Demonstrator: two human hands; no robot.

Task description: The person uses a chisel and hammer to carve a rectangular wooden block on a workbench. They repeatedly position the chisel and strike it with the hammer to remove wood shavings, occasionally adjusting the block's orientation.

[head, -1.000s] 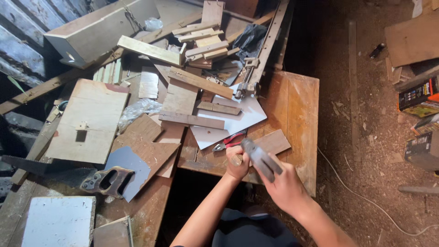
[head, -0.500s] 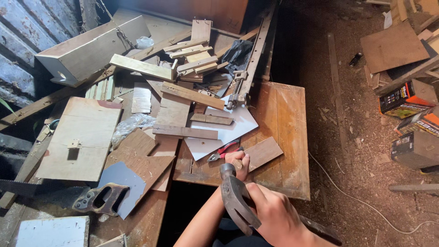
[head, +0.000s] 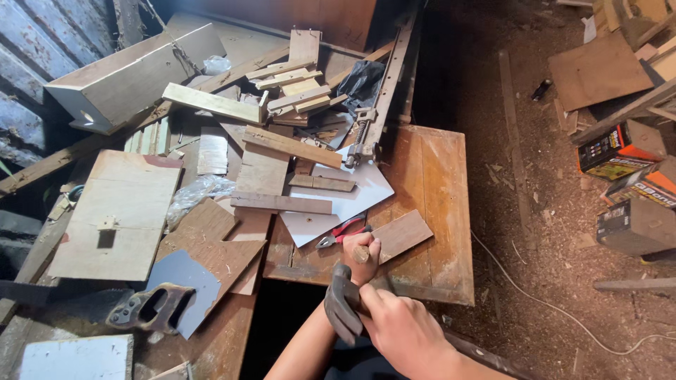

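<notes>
A wooden workbench (head: 436, 211) fills the middle of the scene, its bare top showing at the right and near edge, while the left and far parts lie buried under offcuts. Far left stands a long pale box (head: 127, 77), tilted among planks; nearer on the left lies a broad plywood panel (head: 116, 214) with a small square hole. A long metal bar clamp (head: 384, 98) runs from the far edge toward the middle of the bench, ending over a white sheet (head: 352, 200).

Near the front of the bench lies a small flat board (head: 401, 234), its long axis slanting from near-left to far-right. Just left of it rest red-handled pliers (head: 343, 231), partly on the white sheet.

The left hand (head: 362, 253) sits at the near-left end of that board, fingers curled tight around what looks like a short wooden peg or dowel (head: 360, 254) held upright; the view is too small to be sure of its shape. The right hand (head: 405, 331) is nearer the camera, directly below the left, clenched around the handle of a hammer (head: 343, 306). The dark hammer head lies just near of the left fist, close but apart from it, with the handle running back to the near right. So the peg lies straight ahead, farther across the bench, of the hammer head, and the left hand is the one at it.

A handsaw handle (head: 148, 309) lies at the near left, well apart from both hands.
</notes>
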